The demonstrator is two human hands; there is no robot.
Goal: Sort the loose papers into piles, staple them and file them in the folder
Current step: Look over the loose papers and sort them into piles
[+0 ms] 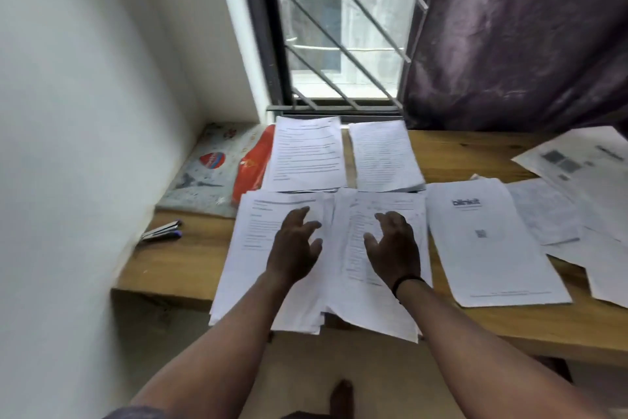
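Several piles of printed white paper lie on the wooden table (176, 269). Two near piles overlap in front of me: the left one (251, 248) and the right one (356, 299), both hanging over the table's front edge. My left hand (295, 248) hovers over the left pile, fingers spread, holding nothing. My right hand (394, 248), with a black wristband, is spread over the right pile. Two more piles (306, 153) (384, 157) sit behind, by the window. A stapler (161, 231) lies at the left edge. A patterned folder (210, 167) lies in the back left corner.
An orange-red plastic folder (253, 170) lies between the patterned folder and the back piles. A sheet with a printed logo (489, 242) and more loose sheets (577, 187) spread to the right. White wall at left, barred window and purple curtain (526, 38) behind.
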